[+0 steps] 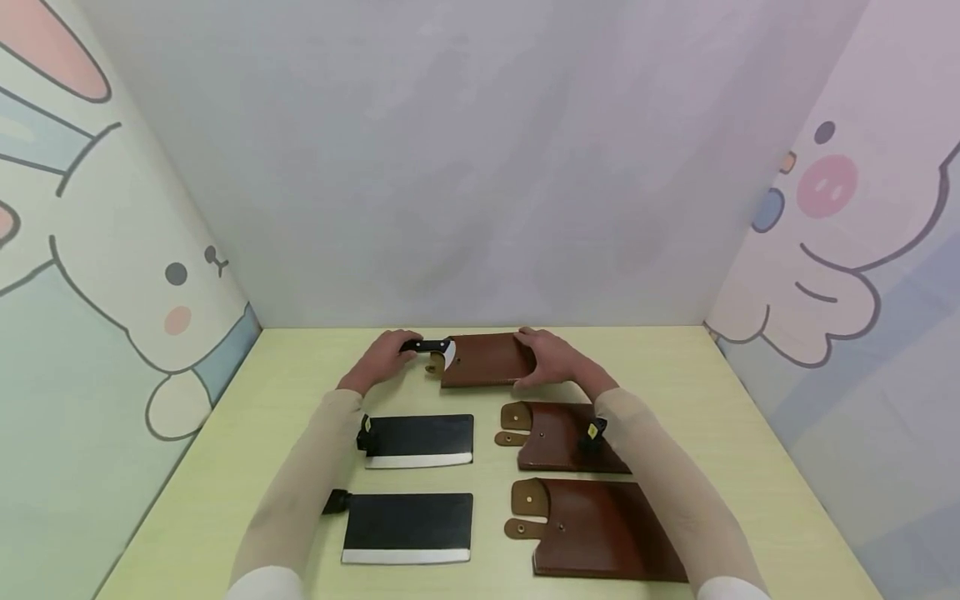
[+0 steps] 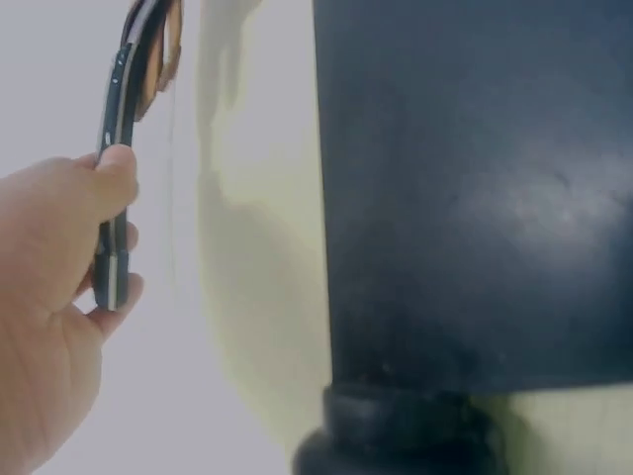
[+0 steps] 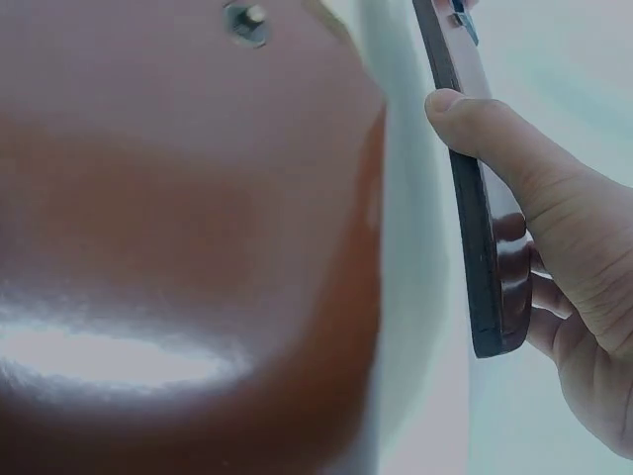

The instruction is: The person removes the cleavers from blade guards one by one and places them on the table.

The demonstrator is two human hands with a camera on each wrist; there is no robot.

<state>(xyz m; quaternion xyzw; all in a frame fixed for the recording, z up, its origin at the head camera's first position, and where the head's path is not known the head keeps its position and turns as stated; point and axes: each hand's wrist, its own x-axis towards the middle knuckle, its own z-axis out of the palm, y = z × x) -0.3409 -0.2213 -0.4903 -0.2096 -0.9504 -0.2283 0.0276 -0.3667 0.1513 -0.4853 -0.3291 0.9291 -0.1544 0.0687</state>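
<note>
At the back of the table my left hand [image 1: 381,360] grips the black handle of a knife [image 1: 431,345]. Most of the blade is hidden inside a brown leather sheath [image 1: 487,358]; only a pale strip by the handle shows. My right hand [image 1: 553,360] holds the sheath's right end, thumb on the near edge in the right wrist view. In the left wrist view, the thumb and fingers wrap the handle [image 2: 116,99]. The sheath's small snap strap hangs loose at its left end.
Two black-bladed cleavers, one farther [image 1: 427,437] and one nearer [image 1: 408,523], lie at centre left under my left arm. To their right lie two more brown sheaths, a farther one [image 1: 555,446] and a nearer one [image 1: 592,533], flaps unfastened. Cartoon-printed walls border the table.
</note>
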